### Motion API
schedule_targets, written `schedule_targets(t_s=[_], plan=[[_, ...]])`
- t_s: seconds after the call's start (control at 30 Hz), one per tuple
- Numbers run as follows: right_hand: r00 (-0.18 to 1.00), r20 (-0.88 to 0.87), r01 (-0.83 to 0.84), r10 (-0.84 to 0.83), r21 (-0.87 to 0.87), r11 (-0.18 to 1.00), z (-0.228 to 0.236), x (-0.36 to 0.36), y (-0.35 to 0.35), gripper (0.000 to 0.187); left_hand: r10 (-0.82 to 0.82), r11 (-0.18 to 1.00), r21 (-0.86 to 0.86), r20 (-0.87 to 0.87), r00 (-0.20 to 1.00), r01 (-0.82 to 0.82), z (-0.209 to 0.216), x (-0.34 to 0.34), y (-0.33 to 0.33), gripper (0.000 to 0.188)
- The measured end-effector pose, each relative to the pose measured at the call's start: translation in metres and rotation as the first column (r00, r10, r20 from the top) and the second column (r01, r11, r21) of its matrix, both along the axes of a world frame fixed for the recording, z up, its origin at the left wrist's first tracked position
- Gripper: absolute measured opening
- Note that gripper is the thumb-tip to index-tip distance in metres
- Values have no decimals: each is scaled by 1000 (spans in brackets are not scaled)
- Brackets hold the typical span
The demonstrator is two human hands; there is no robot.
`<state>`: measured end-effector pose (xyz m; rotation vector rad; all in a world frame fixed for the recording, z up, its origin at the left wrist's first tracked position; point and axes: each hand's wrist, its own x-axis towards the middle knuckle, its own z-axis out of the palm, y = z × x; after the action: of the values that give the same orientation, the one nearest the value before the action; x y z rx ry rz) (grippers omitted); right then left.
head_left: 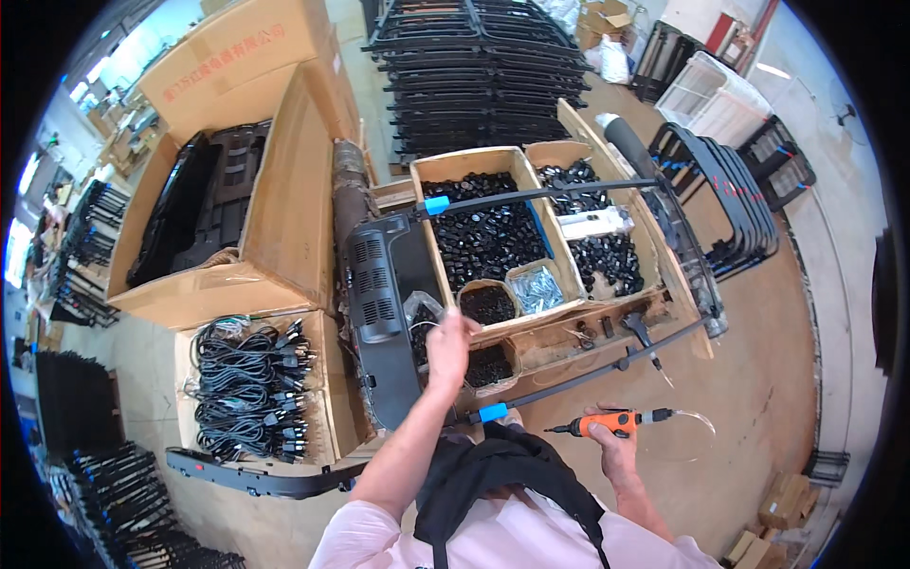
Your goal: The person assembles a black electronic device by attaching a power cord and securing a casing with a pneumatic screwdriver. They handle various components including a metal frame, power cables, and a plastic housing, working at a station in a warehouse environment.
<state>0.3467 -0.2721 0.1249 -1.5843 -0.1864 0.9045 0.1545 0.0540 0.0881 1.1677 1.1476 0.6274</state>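
Observation:
My right hand (620, 455) is wrapped round an orange and black electric screwdriver (607, 423), its bit pointing left and a thin coiled cord leaving its other end. In front of me, my left hand (449, 349) has its fingers drawn together over small tubs of tiny black parts (488, 305); whatever they pinch is too small to make out. Beneath that arm lies a black vented cover (374, 294), joined to a long black frame with blue pieces (493, 412) at its corners. A second black tool (637, 327) rests on the wooden ledge.
Wooden bins (425, 204) hold black knob-like parts and silver screws (536, 289). On the left stand a large carton (275, 190) of black panels and a box of bundled cables (251, 389). Black frames (479, 76) are stacked at the back, more (730, 190) at right.

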Motion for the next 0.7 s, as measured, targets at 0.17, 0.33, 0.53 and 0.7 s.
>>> schedule_targets(t_s=[0.17, 0.33, 0.53, 0.7], plan=[[935, -327, 89, -141, -170, 982, -119, 69, -2, 56, -329, 693, 430, -525, 785, 578, -10, 13, -92, 56], [846, -512, 103, -151, -121, 987, -219, 126, -6, 37, -334, 726, 55, -843, 421, 685, -3, 38, -119, 66], [841, -530, 97, -104, -42, 994, -281, 153, 39, 30, -420, 800, -174, -845, 330, 574, 6, 46, -121, 72], [710, -655, 275, -257, -78, 958, -319, 155, 110, 28, -429, 793, -194, -851, 304, 577, 9, 62, -116, 70]])
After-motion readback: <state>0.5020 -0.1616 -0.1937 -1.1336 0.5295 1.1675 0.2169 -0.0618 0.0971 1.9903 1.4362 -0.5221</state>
